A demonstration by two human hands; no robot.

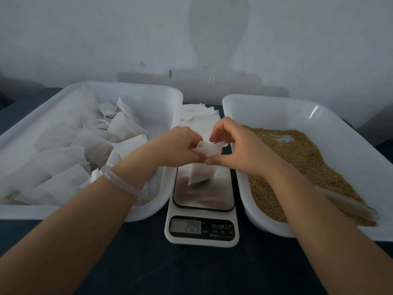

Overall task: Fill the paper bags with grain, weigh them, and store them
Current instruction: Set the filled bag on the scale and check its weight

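Head view has the paper bag (202, 169) in the middle. It stands on the steel platform (204, 196) of the kitchen scale (202, 239); its bottom seems to touch the plate and its top is raised and folded. Both hands hold the bag's mouth. The left hand (180, 145) pinches the left corner btw. thumb and curled fingers. The right hand (236, 150) pinches the right side, thumb low on the bag, fingers curled above. Neither hand is open. The display (186, 226) shows digits like 209, a bit blurred.

I judge the step is closing the bag on the scale. To do it well, the hands must not press down or pull up, otherwise the reading is false. Better to close the top, let go fully, and read then. Keep the mouth up so no grain falls on the plate.

Just beside the scale on the left is the left tray (127, 86) w/ many filled bags (125, 126). On the other side is the right tray (265, 101) w/ loose grain (297, 150) and a pale scoop-like thing (348, 204); I cannot tell what exactly. Behind the scale lies a stack of empty bags (200, 112).

The scale sits in a narrow gap btw. the two tray rims, so sideways room is small. The way to the left tray goes over its rim, which looks higher than the plate, so lift first. More room is above and toward the person, over the dark table (191, 271).
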